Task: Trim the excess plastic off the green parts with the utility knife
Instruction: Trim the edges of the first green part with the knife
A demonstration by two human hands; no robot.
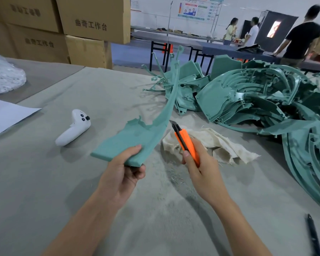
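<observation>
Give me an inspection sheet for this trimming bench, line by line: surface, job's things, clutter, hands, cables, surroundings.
Surface: grey cloth-covered table; fine shavings near the hands.
Job's things: one curved green part held off the table; orange utility knife, blade out, tip by the part's edge; pile of green parts at right.
Clutter: white controller, rag, white sheet, plastic bag, black pen-like stick.
Hands: left hand grips the part's flat end; right hand grips the knife.
Cables: nothing seen.
Surroundings: stacked cardboard boxes behind; three people at far tables.

Teal-green part (137, 133), orange-and-black utility knife (187, 143) — white controller (74, 128), cream rag (218, 143), grey table cover (63, 182).
</observation>
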